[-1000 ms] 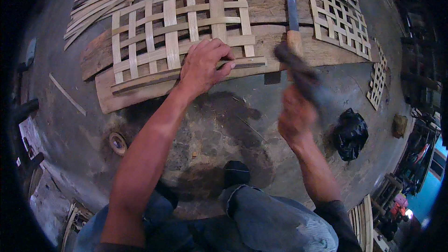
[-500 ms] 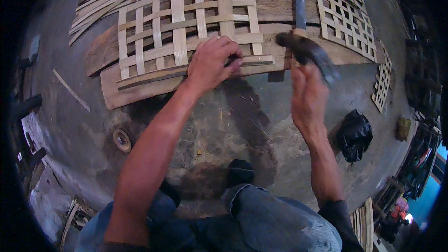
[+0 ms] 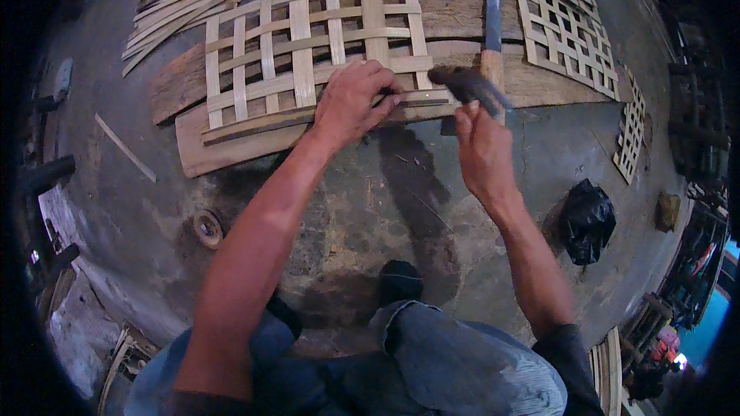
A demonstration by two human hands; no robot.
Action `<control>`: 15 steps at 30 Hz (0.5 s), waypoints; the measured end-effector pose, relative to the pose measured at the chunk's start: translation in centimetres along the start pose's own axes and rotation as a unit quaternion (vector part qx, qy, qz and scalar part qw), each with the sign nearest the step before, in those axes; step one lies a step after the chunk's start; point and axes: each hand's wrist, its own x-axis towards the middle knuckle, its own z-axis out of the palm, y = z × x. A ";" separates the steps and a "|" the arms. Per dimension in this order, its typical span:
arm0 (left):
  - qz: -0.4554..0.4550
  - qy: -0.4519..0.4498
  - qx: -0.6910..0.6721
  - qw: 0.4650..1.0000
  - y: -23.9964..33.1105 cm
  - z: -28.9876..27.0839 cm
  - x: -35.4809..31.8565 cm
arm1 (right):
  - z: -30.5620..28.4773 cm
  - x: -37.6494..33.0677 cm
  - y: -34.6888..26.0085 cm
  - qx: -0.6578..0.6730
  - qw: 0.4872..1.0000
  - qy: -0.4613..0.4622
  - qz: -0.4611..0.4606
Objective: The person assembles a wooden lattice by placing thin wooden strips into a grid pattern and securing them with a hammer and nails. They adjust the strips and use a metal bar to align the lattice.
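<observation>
A woven lattice panel (image 3: 302, 58) of pale bamboo slats lies on rough wooden planks (image 3: 451, 8). Along its near edge runs a narrow bamboo strip (image 3: 262, 125). My left hand (image 3: 348, 102) is closed over that strip, right of its middle, thumb and fingers curled at the edge; anything small between the fingertips is hidden. My right hand (image 3: 486, 146) grips a hammer by its handle. The dark hammer head (image 3: 462, 85), smeared by motion, hangs near the strip's right end; I cannot tell whether it touches. Just behind it rests a knife (image 3: 492, 27) with a wooden handle.
More lattice panels (image 3: 566, 38) lie at the far right, with a smaller one (image 3: 630, 131) nearer. Loose slats (image 3: 189, 4) are piled at the far left. A black plastic bag (image 3: 587, 222) and a round disc (image 3: 207, 228) sit on the concrete floor.
My right hand and the hammer have swung left, bringing the head closer to the strip's right end. My left hand keeps its place on the strip. The whole view has shifted slightly.
</observation>
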 end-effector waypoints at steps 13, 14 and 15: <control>-0.003 0.118 -0.037 0.992 1.5 -0.9 -0.5 | 1.2 -10.2 2.5 -0.024 0.999 -0.007 0.034; -0.011 0.148 -0.057 0.987 3.6 -1.2 -0.4 | 2.5 -12.5 3.5 -0.032 0.997 0.001 0.063; -0.016 0.176 -0.081 0.981 6.1 -1.0 -0.4 | 3.4 -13.8 4.4 -0.065 0.997 0.006 0.038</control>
